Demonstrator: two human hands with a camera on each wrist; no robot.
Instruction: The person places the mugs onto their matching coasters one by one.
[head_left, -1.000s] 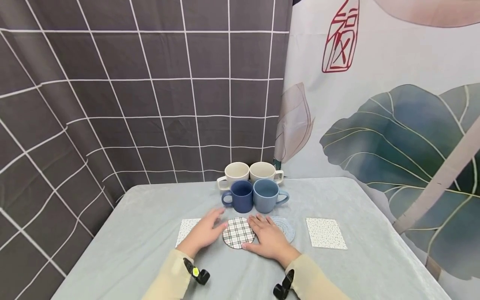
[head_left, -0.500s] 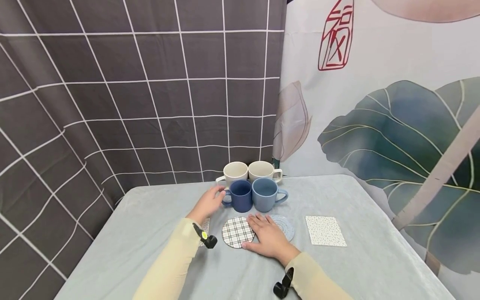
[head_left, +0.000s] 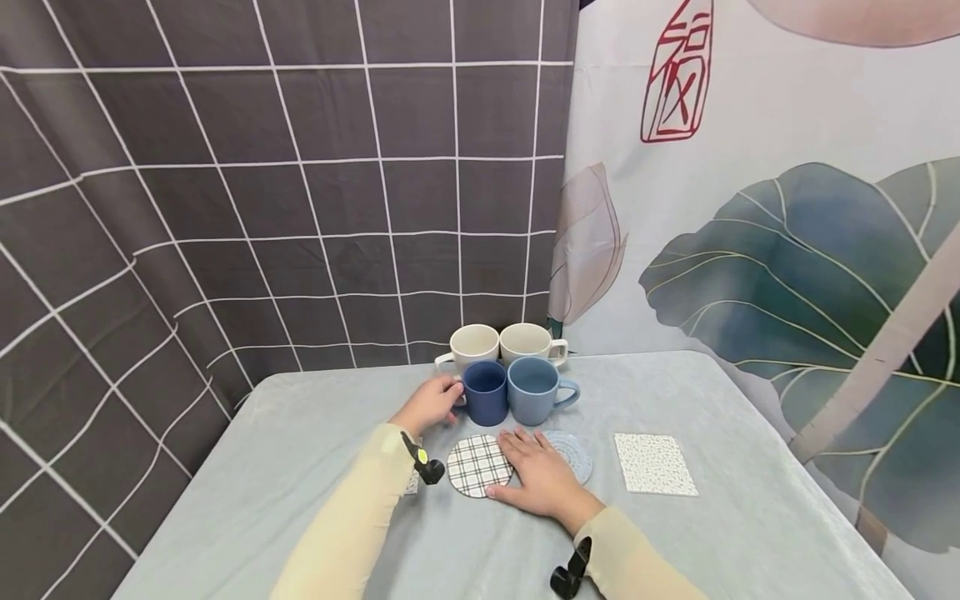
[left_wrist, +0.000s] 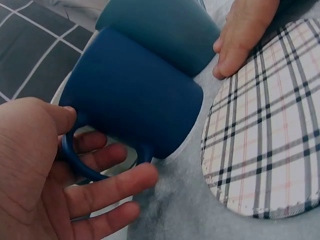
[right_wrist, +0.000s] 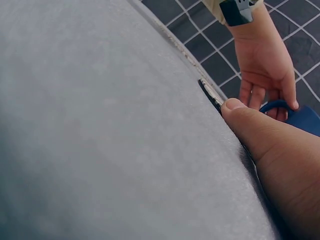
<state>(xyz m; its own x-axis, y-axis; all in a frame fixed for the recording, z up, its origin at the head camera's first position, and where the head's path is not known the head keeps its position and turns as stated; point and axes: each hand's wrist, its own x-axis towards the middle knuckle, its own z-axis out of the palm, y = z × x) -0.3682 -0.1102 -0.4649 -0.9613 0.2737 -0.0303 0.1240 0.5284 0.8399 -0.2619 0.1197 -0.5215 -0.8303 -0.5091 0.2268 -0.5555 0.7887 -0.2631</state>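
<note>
A dark blue mug stands on the table, its handle pointing left. My left hand holds that handle; in the left wrist view the thumb lies on its top and fingers reach around and behind it. My right hand rests flat, fingers straight, across the edges of a round plaid coaster and a round light blue coaster. The hand covers part of both coasters. Touching or close beside the dark mug is a lighter blue mug, handle to the right.
Two cream mugs stand side by side behind the blue ones, near the table's back edge. A square speckled coaster lies at right. Another square coaster is mostly hidden under the left sleeve. A grey gridded curtain hangs behind the table.
My left hand has moved from beside the plaid coaster, up and forward to the dark blue mug's handle, and now holds it. The right hand has stayed in place.
</note>
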